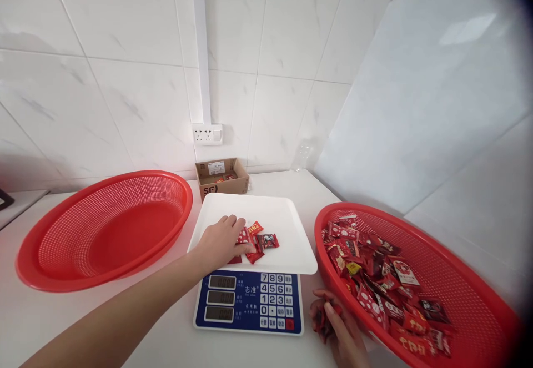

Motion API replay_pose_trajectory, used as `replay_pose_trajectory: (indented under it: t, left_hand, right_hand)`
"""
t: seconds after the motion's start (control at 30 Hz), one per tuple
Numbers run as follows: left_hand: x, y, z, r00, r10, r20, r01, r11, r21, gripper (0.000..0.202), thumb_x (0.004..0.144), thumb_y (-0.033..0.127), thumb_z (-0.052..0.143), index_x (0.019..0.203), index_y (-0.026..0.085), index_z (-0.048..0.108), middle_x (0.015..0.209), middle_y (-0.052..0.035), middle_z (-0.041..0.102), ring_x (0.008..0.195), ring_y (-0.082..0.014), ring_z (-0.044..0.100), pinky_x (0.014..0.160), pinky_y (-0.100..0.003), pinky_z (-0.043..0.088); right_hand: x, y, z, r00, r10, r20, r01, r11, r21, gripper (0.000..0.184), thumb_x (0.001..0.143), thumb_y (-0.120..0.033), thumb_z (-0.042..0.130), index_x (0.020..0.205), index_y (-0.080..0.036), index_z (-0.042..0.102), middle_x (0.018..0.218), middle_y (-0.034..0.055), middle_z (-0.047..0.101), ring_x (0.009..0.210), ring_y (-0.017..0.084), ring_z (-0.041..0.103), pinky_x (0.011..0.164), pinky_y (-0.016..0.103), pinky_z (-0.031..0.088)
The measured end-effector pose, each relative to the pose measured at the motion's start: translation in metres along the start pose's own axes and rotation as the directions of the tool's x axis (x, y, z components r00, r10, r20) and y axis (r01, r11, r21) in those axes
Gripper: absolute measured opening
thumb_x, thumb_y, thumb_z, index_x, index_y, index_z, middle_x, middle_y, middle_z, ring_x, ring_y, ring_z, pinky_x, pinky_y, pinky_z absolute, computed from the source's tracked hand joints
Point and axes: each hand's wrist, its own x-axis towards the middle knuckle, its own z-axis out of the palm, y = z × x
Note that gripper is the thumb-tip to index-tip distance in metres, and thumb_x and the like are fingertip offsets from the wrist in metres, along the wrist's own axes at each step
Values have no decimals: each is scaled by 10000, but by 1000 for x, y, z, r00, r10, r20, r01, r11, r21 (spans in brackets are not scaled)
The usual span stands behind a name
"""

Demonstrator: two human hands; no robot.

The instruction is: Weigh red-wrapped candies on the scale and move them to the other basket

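My left hand [222, 240] reaches over the white tray of the electronic scale [249, 302], its fingers curled onto a red wrapped candy with white dots [244, 236]. Beside those fingers, several more red and dark wrapped candies [267, 241] lie on the tray; my palm hides part of the pile. Right of the scale's keypad, my right hand [341, 323] is closed around several dark red wrapped candies [322, 323]. It is beside the near left rim of a red plastic basket [470, 246], which holds many mixed wrapped candies [387, 285].
Another red perforated basket [104, 229] stands on the white table at left, with nothing visible inside. Behind the scale sits a small open cardboard box [225, 185] with a few packets in it. A wall socket [207, 134] is above the box on the tiled wall.
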Motion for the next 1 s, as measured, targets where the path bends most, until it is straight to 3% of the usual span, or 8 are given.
replay_pose_trajectory:
  t: [0.43, 0.53, 0.67, 0.77, 0.87, 0.93, 1.0]
  left_hand:
    - [-2, -14, -1, 988, -89, -124, 47, 951, -304, 165, 863, 259, 568, 999, 166, 580, 1029, -42, 597, 824, -155, 595, 711, -337, 520]
    - [-4, -20, -12, 974, -144, -175, 86, 950, -301, 143, 824, 163, 584, 967, 172, 585, 1004, -27, 595, 845, -157, 597, 734, -327, 520]
    - [-13, -40, -43, 923, -258, -287, 192, 952, -237, 306, 739, 57, 515, 984, 230, 573, 1075, -30, 556, 939, -185, 594, 775, -288, 513]
    - [-24, -66, -68, 869, -333, -365, 300, 943, -145, 380, 746, 72, 438, 1087, 202, 543, 1177, -101, 507, 1020, -267, 559, 787, -371, 503]
    - [-31, -86, -80, 851, -355, -388, 367, 929, -46, 381, 798, 166, 436, 1171, 144, 511, 1267, -182, 456, 1216, -396, 399, 930, -562, 384]
    - [-30, -86, -75, 878, -325, -352, 347, 938, -1, 424, 815, 275, 493, 1214, 130, 495, 1348, -205, 410, 1316, -439, 249, 1011, -663, 213]
    - [-25, -70, -60, 932, -244, -269, 255, 967, 8, 511, 821, 387, 529, 1269, 151, 467, 1411, -185, 381, 1356, -399, 220, 1064, -627, 167]
  right_hand:
    - [6, 11, -12, 996, -13, 83, 15, 1000, -24, 361, 773, -510, 622, 976, -214, 592, 650, 16, 609, 524, 136, 524, 411, 216, 350]
    - [6, 12, -13, 997, -3, 77, 5, 1000, -21, 360, 772, -510, 625, 975, -214, 590, 654, 17, 613, 522, 134, 527, 412, 216, 352]
    - [7, 8, -12, 995, 6, 95, -5, 1000, -10, 380, 752, -516, 644, 963, -205, 593, 652, 24, 621, 519, 135, 532, 416, 221, 363]
    - [7, 3, -9, 996, 9, 92, -8, 1000, -9, 408, 726, -538, 657, 948, -202, 597, 638, 25, 622, 514, 141, 534, 411, 225, 364]
    - [5, -1, -5, 998, 12, 63, -11, 1000, -13, 421, 705, -554, 667, 923, -199, 604, 619, 22, 615, 497, 142, 525, 395, 220, 343]
    - [2, -4, -1, 1000, 3, 30, -3, 1000, -6, 400, 711, -540, 669, 914, -200, 609, 619, 18, 612, 494, 138, 518, 395, 215, 329]
    - [-1, -7, 3, 1000, -7, 0, 7, 1000, 9, 376, 719, -521, 671, 914, -204, 613, 622, 14, 612, 497, 133, 513, 400, 210, 320]
